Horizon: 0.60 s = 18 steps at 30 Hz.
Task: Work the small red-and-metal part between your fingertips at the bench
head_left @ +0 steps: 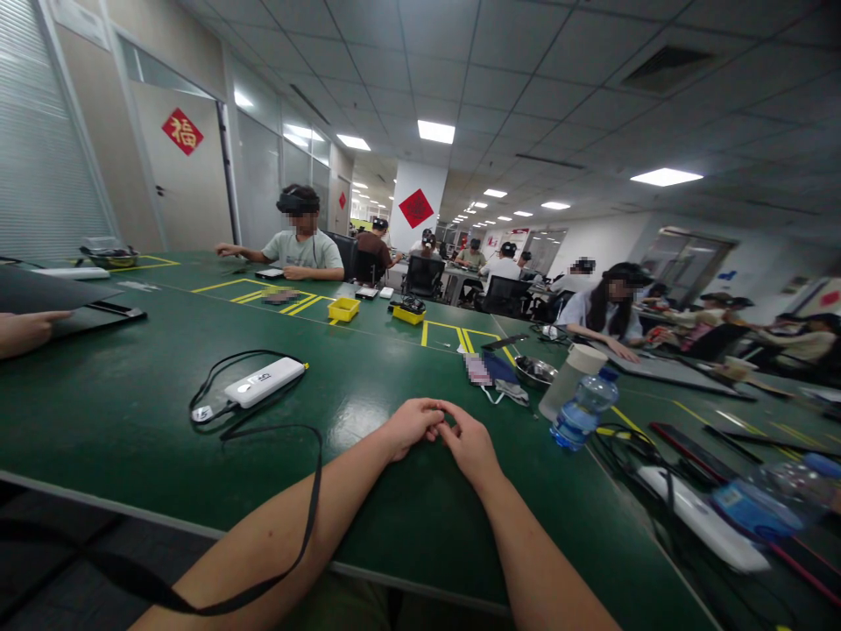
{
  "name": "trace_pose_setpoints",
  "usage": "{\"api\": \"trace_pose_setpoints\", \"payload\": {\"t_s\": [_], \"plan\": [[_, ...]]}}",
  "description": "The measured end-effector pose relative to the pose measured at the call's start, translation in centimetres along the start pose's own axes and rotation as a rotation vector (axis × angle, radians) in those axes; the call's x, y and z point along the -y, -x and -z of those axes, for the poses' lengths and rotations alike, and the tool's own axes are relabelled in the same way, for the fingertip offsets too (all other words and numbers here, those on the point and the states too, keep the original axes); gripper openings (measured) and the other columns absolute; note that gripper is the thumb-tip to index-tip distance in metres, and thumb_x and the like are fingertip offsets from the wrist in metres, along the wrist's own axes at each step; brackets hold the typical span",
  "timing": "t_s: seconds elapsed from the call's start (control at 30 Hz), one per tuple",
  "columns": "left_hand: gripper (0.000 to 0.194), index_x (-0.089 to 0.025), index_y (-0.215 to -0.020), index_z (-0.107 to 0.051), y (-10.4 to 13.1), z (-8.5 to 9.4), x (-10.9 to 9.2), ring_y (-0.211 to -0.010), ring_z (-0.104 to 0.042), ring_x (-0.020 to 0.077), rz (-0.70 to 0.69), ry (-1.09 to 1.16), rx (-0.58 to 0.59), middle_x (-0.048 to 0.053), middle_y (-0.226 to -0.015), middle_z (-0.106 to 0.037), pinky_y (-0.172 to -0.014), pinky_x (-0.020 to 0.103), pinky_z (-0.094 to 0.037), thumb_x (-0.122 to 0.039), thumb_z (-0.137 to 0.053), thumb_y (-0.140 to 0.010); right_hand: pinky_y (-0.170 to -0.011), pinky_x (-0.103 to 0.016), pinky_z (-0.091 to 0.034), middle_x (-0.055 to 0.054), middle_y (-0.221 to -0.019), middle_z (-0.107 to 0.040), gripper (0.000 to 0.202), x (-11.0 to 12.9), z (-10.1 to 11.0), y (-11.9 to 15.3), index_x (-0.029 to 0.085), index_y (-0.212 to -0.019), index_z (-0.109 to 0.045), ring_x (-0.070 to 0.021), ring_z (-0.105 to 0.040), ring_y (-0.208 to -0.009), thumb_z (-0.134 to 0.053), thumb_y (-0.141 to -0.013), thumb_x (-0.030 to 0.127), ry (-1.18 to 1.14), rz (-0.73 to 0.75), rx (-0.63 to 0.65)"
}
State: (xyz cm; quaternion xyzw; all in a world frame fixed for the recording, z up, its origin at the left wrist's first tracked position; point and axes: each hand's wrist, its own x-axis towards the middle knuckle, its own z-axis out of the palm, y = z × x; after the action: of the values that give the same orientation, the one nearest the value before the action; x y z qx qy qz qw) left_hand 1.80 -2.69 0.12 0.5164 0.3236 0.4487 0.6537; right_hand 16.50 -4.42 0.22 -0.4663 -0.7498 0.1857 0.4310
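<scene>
On the green tabletop [368, 508] my left hand [413, 428] and my right hand [468, 443] meet at the fingertips. Both have their fingers curled in and pressed together, and no object shows between them. To the left lies a white power bank [265, 382] with a black cable plugged in. That cable loops over the table, and a black strap crosses my left forearm. A plastic water bottle [583, 410] with a blue cap stands to the right, beside a pale cup [568, 386].
Two yellow trays [342, 309] sit farther back. A metal bowl [535, 372] and a face mask [509, 386] lie at right. A second bottle [775, 498] and a white power strip [703, 519] are near the right edge. Another person's hand [32, 331] touches a laptop at left.
</scene>
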Motion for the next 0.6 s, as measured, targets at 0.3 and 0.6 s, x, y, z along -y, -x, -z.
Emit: {"api": "trace_pose_setpoints", "payload": {"t_s": [0.3,0.6], "plan": [[0.008,-0.011,-0.077,-0.052,-1.0,0.5,0.4,-0.05,-0.052,0.0068,0.165,0.37,-0.172,0.005,-0.067,-0.057,-0.047,0.017,-0.043,-0.016,-0.046,-0.076,-0.051,-0.026,-0.047,-0.01,-0.105,-0.062,0.042,-1.2,-0.3,-0.1,0.018,-0.114,-0.052,-0.0104,-0.058,-0.049,-0.048,-0.081,0.044,-0.248,-0.146,-0.085],[0.017,-0.017,-0.076,-0.057,0.2,-0.2,0.5,-0.076,-0.054,0.0169,-0.234,-1.129,-0.261,0.005,-0.078,-0.059,-0.07,0.028,-0.039,-0.031,-0.048,-0.078,-0.042,-0.024,-0.04,-0.005,-0.085,-0.065,0.044,-1.9,-0.5,-0.3,0.017,-0.11,-0.053,-0.0089,-0.051,-0.04,-0.047,-0.079,0.048,-0.323,-0.225,-0.082]]}}
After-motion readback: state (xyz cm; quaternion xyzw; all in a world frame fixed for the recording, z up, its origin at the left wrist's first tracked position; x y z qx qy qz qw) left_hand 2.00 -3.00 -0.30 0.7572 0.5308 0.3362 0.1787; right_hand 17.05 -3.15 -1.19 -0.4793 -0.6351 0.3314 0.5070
